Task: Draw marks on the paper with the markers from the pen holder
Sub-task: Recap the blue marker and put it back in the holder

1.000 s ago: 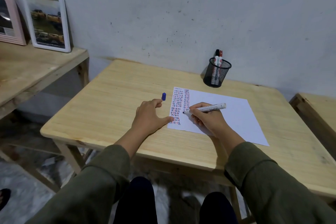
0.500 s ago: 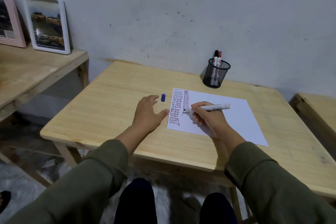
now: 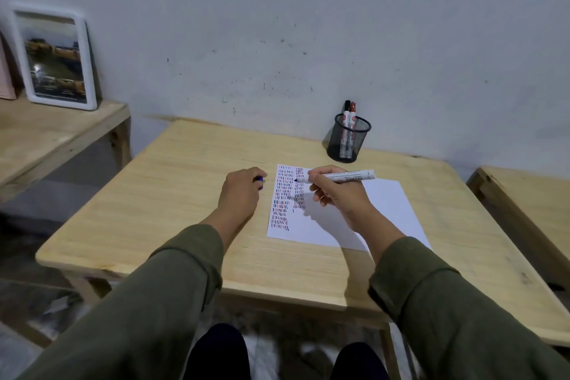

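Note:
A white sheet of paper [image 3: 388, 210] lies on the wooden table [image 3: 172, 210], its left part filled with columns of short red and blue marks. My right hand [image 3: 336, 194] holds a white blue-tipped marker [image 3: 342, 176] lifted above the paper, tip pointing left. Left of the sheet, my left hand [image 3: 240, 191] closes its fingers on the blue cap [image 3: 261, 179], mostly hidden. A black mesh pen holder [image 3: 348, 142] stands at the table's back with a black and a red marker [image 3: 350, 111] upright in it.
The table backs onto a grey wall. A lower wooden bench [image 3: 46, 139] at the left carries a white-framed picture [image 3: 55, 60]. Another wooden table [image 3: 530, 203] stands at the right. My knees show below the table's front edge.
My left hand slid forward onto the blue cap and closed on it. My right hand raised the marker off the paper and moved it toward the sheet's top.

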